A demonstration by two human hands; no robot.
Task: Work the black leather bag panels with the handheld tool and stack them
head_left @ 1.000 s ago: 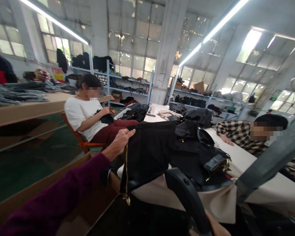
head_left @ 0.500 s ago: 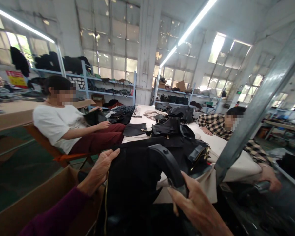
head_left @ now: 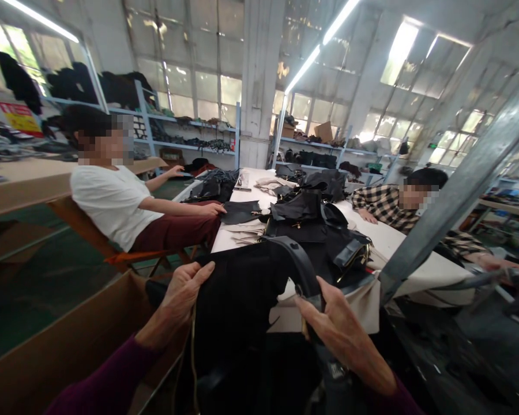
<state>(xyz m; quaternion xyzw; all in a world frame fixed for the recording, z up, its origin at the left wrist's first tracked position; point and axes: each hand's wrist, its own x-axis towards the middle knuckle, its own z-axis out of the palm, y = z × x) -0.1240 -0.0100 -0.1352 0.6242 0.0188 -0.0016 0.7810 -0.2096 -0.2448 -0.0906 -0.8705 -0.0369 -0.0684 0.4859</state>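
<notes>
My left hand [head_left: 190, 291] pinches the upper left edge of a black fabric bag piece [head_left: 237, 294], which hangs in front of me. A gold zipper [head_left: 193, 346] runs down the piece's left side. My right hand [head_left: 335, 323] is wrapped round a curved, smooth black bag handle [head_left: 296, 253] at the right of the piece. How the handle joins the fabric is partly hidden behind my fingers and in shadow. Just beyond lies a heap of black bag pieces [head_left: 303, 230], some with gold zippers.
A pale-topped table [head_left: 259, 180] stretches ahead. To the left, a seated person [head_left: 108, 202] touches a flat black piece [head_left: 240, 212]. At the right, a person in a checked shirt [head_left: 383, 204] leans over the table. A slanted metal post [head_left: 441, 199] and a cardboard box [head_left: 86, 328] stand close by.
The left person's hand has moved from the lap to a black piece on the table. The right person's lower hand has risen. My hands keep their holds while the view shifts slightly.
</notes>
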